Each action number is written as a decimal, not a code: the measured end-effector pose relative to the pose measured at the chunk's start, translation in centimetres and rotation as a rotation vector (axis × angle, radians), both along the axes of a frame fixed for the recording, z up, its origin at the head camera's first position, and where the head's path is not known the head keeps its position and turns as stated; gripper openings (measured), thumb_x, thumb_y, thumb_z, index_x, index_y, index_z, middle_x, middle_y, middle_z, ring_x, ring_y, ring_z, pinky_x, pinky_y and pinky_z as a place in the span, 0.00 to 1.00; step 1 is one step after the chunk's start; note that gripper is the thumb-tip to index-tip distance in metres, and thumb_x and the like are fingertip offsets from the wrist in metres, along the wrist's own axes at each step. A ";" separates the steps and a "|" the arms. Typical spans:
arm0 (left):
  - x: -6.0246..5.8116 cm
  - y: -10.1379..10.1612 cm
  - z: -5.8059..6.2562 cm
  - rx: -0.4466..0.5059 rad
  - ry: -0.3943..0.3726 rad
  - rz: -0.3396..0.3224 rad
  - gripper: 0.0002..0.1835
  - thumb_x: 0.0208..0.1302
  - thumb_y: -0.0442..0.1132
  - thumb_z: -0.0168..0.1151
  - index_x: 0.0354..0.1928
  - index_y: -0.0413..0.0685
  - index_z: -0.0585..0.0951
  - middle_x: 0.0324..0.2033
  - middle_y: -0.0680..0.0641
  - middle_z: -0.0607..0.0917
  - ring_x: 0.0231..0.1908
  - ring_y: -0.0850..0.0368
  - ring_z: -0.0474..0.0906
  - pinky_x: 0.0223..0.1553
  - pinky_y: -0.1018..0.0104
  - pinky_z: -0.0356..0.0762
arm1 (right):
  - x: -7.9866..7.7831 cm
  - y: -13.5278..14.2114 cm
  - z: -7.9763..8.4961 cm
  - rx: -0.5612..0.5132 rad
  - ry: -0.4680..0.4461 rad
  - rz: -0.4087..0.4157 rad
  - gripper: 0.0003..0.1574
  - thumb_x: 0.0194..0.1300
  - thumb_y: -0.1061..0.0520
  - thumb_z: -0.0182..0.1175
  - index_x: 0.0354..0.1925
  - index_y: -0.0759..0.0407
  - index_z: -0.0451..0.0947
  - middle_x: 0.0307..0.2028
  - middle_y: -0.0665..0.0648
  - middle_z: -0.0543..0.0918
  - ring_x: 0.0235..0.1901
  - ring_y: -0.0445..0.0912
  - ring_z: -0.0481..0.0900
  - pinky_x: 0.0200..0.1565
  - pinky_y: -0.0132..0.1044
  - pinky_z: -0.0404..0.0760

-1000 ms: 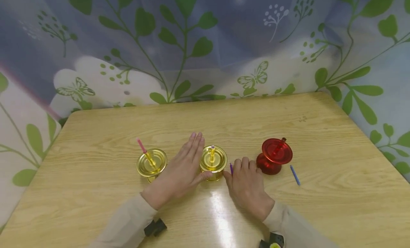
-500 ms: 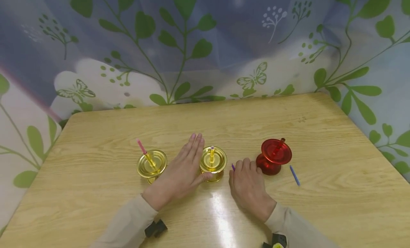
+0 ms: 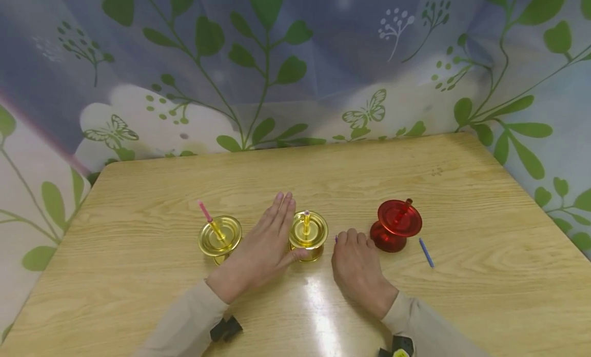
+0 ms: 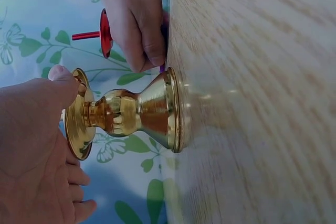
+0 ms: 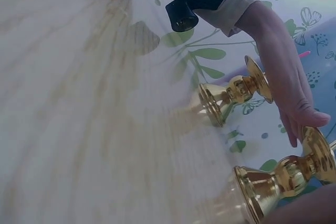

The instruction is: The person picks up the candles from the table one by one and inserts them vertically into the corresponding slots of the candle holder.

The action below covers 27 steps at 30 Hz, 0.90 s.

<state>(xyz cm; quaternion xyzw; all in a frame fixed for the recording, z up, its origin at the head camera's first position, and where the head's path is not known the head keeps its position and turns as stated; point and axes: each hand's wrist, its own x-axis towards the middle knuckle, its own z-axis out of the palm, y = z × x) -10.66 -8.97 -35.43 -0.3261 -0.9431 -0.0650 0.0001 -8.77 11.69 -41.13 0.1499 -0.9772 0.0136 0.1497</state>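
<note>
My left hand (image 3: 263, 244) lies with straight fingers along the left side of the middle gold candlestick (image 3: 308, 229), its thumb at the near rim of the dish. In the left wrist view that candlestick stands upright on the table. My right hand (image 3: 357, 270) is low over the table between this candlestick and a red candlestick (image 3: 399, 218). Its curled fingers and thumb pinch a thin purple candle (image 4: 162, 68), mostly hidden by the hand. To the left, another gold candlestick (image 3: 220, 236) holds a pink candle (image 3: 205, 211) that leans left.
A blue candle (image 3: 426, 253) lies on the wooden table (image 3: 152, 295) right of the red candlestick. Behind the table hangs a leaf-printed cloth (image 3: 318, 64). Black wrist cameras sit on both sleeves.
My right hand has shifted slightly right, away from the middle candlestick, and its fingers have curled in over the purple candle, leaving less of it showing. My left hand stays put.
</note>
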 end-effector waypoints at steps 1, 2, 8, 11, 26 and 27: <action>0.0 0.0 0.0 0.001 -0.001 0.001 0.49 0.71 0.65 0.39 0.73 0.30 0.41 0.73 0.34 0.39 0.74 0.44 0.29 0.73 0.57 0.36 | 0.0 0.0 0.1 0.014 -0.020 -0.005 0.14 0.62 0.62 0.57 0.23 0.64 0.64 0.20 0.56 0.62 0.21 0.51 0.67 0.22 0.39 0.67; 0.0 0.0 0.0 0.001 -0.001 0.001 0.49 0.71 0.65 0.39 0.73 0.30 0.41 0.73 0.34 0.39 0.74 0.44 0.30 0.73 0.57 0.37 | 0.0 -0.1 0.3 0.029 -0.046 -0.012 0.14 0.62 0.62 0.57 0.24 0.64 0.64 0.20 0.56 0.63 0.22 0.51 0.68 0.23 0.39 0.68; 0.0 0.1 0.1 -0.006 -0.013 0.007 0.48 0.71 0.65 0.39 0.73 0.30 0.40 0.73 0.34 0.38 0.74 0.44 0.30 0.73 0.57 0.38 | -0.1 -0.6 1.2 0.132 -0.203 -0.039 0.10 0.60 0.63 0.56 0.27 0.66 0.65 0.21 0.57 0.64 0.25 0.51 0.71 0.28 0.41 0.73; 0.1 0.1 0.2 -0.004 -0.026 0.010 0.48 0.71 0.64 0.39 0.73 0.30 0.40 0.73 0.34 0.38 0.73 0.44 0.29 0.73 0.57 0.37 | -0.1 -0.7 1.4 0.140 -0.203 -0.037 0.11 0.59 0.63 0.57 0.27 0.66 0.65 0.21 0.57 0.64 0.24 0.50 0.71 0.27 0.41 0.72; 0.1 0.2 0.2 -0.005 -0.024 0.010 0.49 0.71 0.65 0.39 0.73 0.30 0.40 0.73 0.35 0.38 0.73 0.45 0.30 0.73 0.58 0.37 | -0.6 -0.3 2.1 0.025 -0.004 -0.012 0.14 0.62 0.61 0.59 0.27 0.66 0.66 0.20 0.56 0.63 0.21 0.49 0.67 0.22 0.39 0.71; 0.1 0.2 0.1 -0.003 -0.023 0.011 0.49 0.71 0.65 0.39 0.73 0.30 0.40 0.73 0.35 0.38 0.73 0.45 0.30 0.73 0.57 0.37 | -0.6 -0.3 2.2 0.021 0.007 -0.009 0.14 0.62 0.61 0.60 0.27 0.66 0.66 0.20 0.56 0.63 0.21 0.49 0.67 0.22 0.38 0.71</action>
